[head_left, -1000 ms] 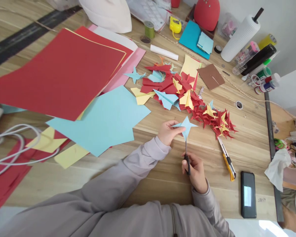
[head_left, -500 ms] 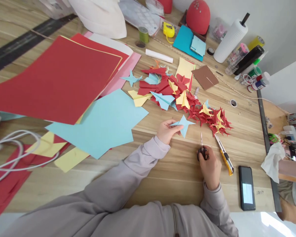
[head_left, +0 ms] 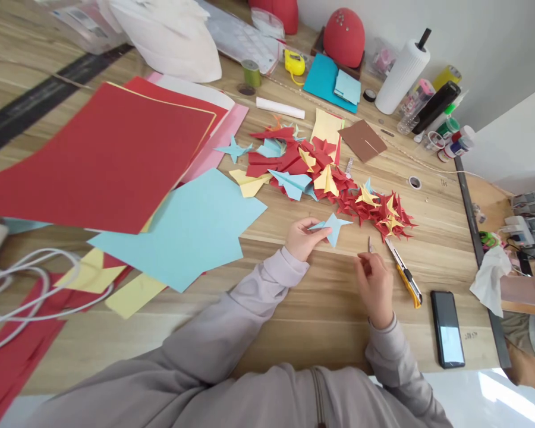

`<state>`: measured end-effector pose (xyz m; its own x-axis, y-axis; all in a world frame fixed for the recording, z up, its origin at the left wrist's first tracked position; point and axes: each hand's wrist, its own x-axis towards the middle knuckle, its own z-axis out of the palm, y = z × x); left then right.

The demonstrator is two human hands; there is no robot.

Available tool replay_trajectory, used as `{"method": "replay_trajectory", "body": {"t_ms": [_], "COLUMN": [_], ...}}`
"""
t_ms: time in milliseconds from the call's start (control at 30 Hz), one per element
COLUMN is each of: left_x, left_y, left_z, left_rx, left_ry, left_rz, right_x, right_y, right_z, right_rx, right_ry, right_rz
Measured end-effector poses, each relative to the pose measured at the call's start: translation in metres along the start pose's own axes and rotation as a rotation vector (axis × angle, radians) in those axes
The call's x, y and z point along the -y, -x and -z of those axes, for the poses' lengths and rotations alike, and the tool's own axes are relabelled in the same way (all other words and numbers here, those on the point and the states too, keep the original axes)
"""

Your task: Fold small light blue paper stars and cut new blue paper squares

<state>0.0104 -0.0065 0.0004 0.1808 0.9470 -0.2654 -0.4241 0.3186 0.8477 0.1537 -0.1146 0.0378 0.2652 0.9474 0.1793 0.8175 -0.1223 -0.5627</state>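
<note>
My left hand [head_left: 301, 239] is closed, pinching a folded light-blue paper star [head_left: 334, 229] by one point between thumb and fingers. Its other points stick out to the right over the table. My right hand [head_left: 375, 288] is further right, fingers curled. The thin blade of a pair of scissors [head_left: 370, 244] shows just beyond its fingertips. Their handles are hidden by the hand, so whether it still grips them is unclear. A yellow utility knife [head_left: 409, 285] lies just right of this hand. Behind both hands is a heap of folded red paper pieces [head_left: 348, 196].
Large red sheets [head_left: 102, 154] and a light-blue sheet [head_left: 182, 223] cover the left. A phone [head_left: 448, 330] lies at right. White cables [head_left: 31, 285] loop at lower left. Bottles [head_left: 457, 142] and a white roll [head_left: 401, 77] stand at the back, near a yellow tape measure [head_left: 294, 62].
The scissors' handles, visible in my right hand before, are now out of sight; their blade is slightly nearer the utility knife. My left hand keeps the blue star. The view has shifted slightly.
</note>
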Motion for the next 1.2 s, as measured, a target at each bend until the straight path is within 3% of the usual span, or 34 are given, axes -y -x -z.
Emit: {"method": "replay_trajectory", "body": {"t_ms": [233,400,600,700,933,1100,1200], "left_x": [-0.005,-0.007,-0.003,-0.003,-0.013,-0.007,-0.001], "left_y": [0.001,0.000,-0.001,-0.001,0.004,0.004,0.002], "left_z": [0.000,0.002,0.003,0.003,0.000,0.002,0.002], "left_rx": [-0.013,0.002,0.020,0.035,0.151,0.219,0.238], "left_ry": [-0.079,-0.075,-0.033,-0.016,0.052,0.070,0.084], "left_rz": [-0.048,-0.025,-0.037,0.023,0.200,0.197,0.108], "right_x": [0.024,0.021,0.014,0.009,0.009,0.006,0.005], "right_y": [-0.042,-0.047,-0.046,-0.049,-0.050,-0.049,-0.050], "right_z": [-0.039,-0.047,-0.054,-0.056,-0.049,-0.048,-0.050], "right_rx": [0.155,0.324,0.245,0.213,0.209,0.253,0.274], "right_ry": [-0.425,-0.800,-1.063,-1.190,-1.188,-1.167,-1.190], "right_rz": [-0.106,-0.194,-0.319,-0.344,-0.190,-0.162,-0.171]}}
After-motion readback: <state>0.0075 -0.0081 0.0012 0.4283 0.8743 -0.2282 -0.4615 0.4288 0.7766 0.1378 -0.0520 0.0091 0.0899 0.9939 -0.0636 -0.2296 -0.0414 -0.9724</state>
